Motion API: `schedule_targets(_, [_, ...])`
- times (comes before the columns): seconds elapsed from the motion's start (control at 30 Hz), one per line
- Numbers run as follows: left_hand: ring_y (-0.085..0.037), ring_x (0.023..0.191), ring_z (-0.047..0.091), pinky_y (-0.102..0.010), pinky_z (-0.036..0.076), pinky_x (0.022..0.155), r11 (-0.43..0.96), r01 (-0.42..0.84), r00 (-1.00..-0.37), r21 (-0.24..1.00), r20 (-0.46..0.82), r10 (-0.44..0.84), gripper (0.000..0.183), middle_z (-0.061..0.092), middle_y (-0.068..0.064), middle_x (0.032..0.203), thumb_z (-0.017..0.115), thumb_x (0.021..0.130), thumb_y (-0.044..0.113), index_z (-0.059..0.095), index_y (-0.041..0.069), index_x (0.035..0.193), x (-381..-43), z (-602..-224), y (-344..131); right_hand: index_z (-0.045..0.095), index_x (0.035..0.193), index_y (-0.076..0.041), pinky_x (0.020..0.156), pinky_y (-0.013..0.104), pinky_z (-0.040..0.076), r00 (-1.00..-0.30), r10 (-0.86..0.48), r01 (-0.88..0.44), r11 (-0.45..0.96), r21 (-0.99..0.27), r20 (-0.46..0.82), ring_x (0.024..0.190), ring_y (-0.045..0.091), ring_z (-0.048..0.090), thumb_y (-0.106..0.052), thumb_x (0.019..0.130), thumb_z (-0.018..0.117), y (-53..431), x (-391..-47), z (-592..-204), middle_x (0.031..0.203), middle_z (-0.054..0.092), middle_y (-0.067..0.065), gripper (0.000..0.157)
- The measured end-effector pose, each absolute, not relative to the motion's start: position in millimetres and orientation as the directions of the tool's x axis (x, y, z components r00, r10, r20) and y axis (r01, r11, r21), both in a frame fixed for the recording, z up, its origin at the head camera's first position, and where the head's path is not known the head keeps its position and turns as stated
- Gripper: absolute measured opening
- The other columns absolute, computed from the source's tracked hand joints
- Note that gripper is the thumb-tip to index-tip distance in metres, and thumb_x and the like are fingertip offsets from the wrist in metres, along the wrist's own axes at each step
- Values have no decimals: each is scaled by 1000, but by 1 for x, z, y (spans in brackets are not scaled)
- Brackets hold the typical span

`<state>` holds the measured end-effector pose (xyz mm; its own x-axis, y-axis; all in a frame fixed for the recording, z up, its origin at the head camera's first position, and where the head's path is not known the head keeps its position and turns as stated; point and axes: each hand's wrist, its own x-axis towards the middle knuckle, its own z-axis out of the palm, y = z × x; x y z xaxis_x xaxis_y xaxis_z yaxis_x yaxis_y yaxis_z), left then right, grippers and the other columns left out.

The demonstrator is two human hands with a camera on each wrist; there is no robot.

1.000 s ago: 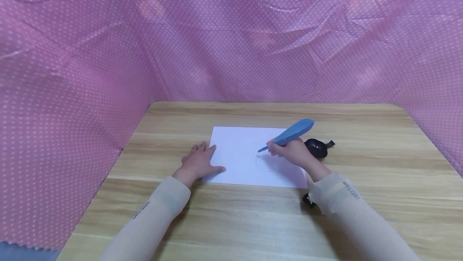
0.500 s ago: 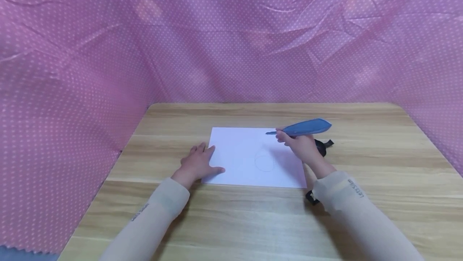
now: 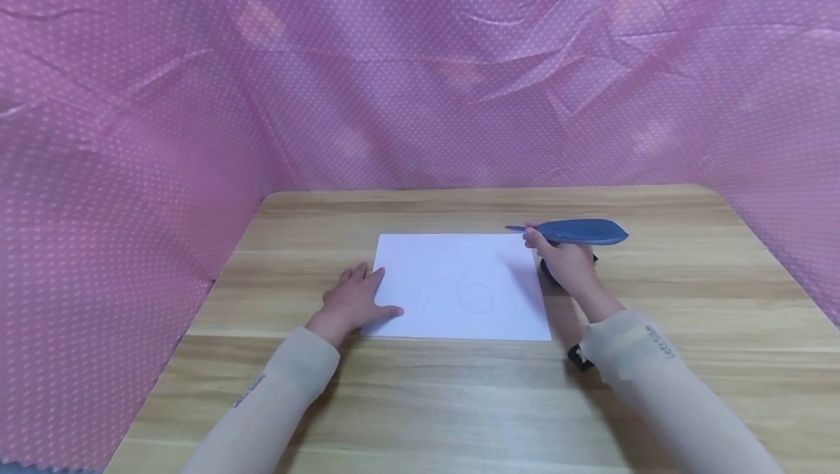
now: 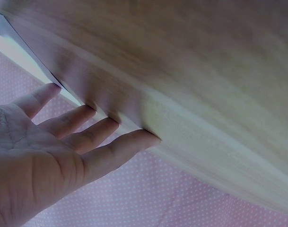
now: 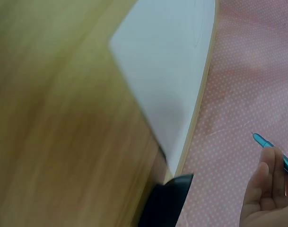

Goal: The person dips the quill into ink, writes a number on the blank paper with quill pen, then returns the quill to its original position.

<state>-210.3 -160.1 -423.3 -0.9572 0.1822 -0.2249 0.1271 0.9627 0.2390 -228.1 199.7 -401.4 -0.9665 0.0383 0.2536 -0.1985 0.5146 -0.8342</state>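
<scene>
A white sheet of paper lies on the wooden table, bearing a thin pencil-like line shaped like a 6. My left hand rests at the sheet's left edge, thumb and fingers spread; in the left wrist view its straight fingertips touch the tabletop and paper. Above the sheet's far right corner, my right hand pinches a blue feather-shaped pen, tip pointing left and raised off the paper. The right wrist view shows the pen's teal barrel between the fingers; its feather end lies out of that view.
A rounded black object sits right of the paper, mostly hidden behind my right hand. Another small black item shows beside the right sleeve. Pink dotted cloth hangs behind and beside the wooden table.
My right hand has lifted the pen from the drawn line and carried it right and away toward the sheet's far corner. The curve has closed into a 6-like loop. My left hand stays put.
</scene>
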Motion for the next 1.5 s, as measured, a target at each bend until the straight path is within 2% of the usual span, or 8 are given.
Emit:
schedule_targets(0.13, [-46, 139, 13, -74, 25, 93, 962, 123, -959, 245, -220, 179, 94, 18, -20, 155, 64, 77, 66, 32, 16, 150, -209, -423, -161, 69, 117, -11, 98, 45, 40, -963, 66, -190, 527, -829, 262, 92, 25, 68, -39, 93, 60, 210, -228, -402, 95, 72, 9, 38])
schedule_targets(0.37, [-46, 139, 13, -74, 25, 93, 964, 119, -959, 239, -223, 174, 93, 17, -20, 155, 63, 78, 66, 31, 16, 150, -209, -423, -161, 66, 121, -10, 95, 42, 45, -972, 67, -156, 534, -831, 226, 95, 23, 67, -43, 94, 56, 226, -225, -404, 100, 71, 9, 44])
schedule_targets(0.67, [-47, 138, 12, -76, 22, 92, 961, 122, -957, 247, -227, 180, 93, 17, -21, 155, 63, 78, 65, 31, 16, 150, -208, -421, -160, 64, 124, -9, 100, 44, 39, -980, 100, -88, 554, -828, 171, 104, 26, 63, -46, 95, 53, 248, -217, -405, 107, 69, 11, 48])
schedule_targets(0.8, [-48, 138, 13, -76, 22, 92, 960, 123, -958, 250, -222, 181, 93, 17, -21, 155, 64, 78, 65, 32, 15, 150, -208, -420, -159, 64, 124, -10, 87, 32, 47, -975, 115, -85, 598, -797, 190, 97, 18, 65, -45, 95, 54, 258, -213, -406, 104, 70, 11, 47])
schedule_targets(0.9, [-48, 138, 13, -76, 22, 93, 961, 125, -957, 248, -224, 182, 93, 17, -21, 155, 64, 78, 65, 31, 15, 150, -208, -420, -159, 65, 123, -11, 75, 22, 46, -969, 117, -96, 633, -768, 218, 88, 4, 63, -44, 95, 55, 266, -211, -407, 100, 71, 11, 45])
schedule_targets(1.03, [-47, 138, 13, -76, 22, 92, 961, 130, -957, 245, -223, 186, 93, 17, -21, 155, 63, 78, 66, 31, 16, 150, -208, -422, -160, 66, 121, -9, 81, 25, 44, -968, 103, -107, 652, -750, 227, 83, -9, 56, -45, 95, 55, 276, -210, -409, 97, 72, 11, 46])
schedule_targets(1.33, [-47, 138, 14, -76, 23, 92, 965, 132, -959, 226, -215, 182, 94, 18, -21, 155, 63, 78, 66, 31, 15, 150, -209, -424, -159, 65, 121, -6, 71, 22, 44, -959, 29, -184, 690, -700, 281, 78, -4, 57, -36, 96, 56, 296, -206, -412, 98, 71, 13, 40])
schedule_targets(1.5, [-47, 138, 13, -77, 22, 92, 965, 129, -959, 228, -219, 180, 94, 18, -20, 155, 63, 77, 67, 31, 16, 150, -209, -424, -159, 63, 116, 4, 64, 14, 47, -913, -121, -377, 615, -692, 390, 76, -2, 61, -8, 96, 57, 307, -207, -416, 92, 70, 19, 24])
